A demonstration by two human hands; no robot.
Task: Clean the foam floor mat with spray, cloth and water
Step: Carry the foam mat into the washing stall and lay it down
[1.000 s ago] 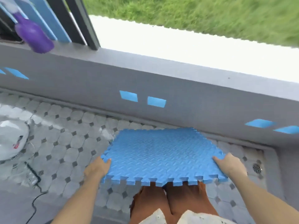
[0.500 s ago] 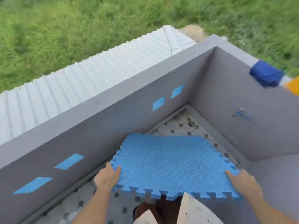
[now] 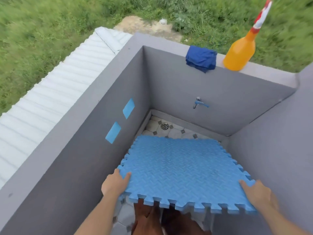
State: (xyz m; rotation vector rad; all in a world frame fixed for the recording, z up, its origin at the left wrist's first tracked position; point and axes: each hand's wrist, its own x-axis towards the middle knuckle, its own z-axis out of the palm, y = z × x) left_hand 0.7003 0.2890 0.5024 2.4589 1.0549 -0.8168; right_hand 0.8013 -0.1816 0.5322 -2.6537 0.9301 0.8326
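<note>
Since half second before, view swung right: orange spray bottle (image 3: 239,51) came fully into sight, mat carried deeper into corner. Left hand (image 3: 113,184) pinched near left corner of blue foam mat (image 3: 183,170), thumb on top. Right hand (image 3: 259,194) gripped near right corner same way. Mat was held flat above tiled floor (image 3: 171,131), near drain (image 3: 164,126). Tap (image 3: 199,102) was on far wall. Folded blue cloth (image 3: 201,60) lay on wall ledge (image 3: 264,72), just beside spray bottle.
</note>
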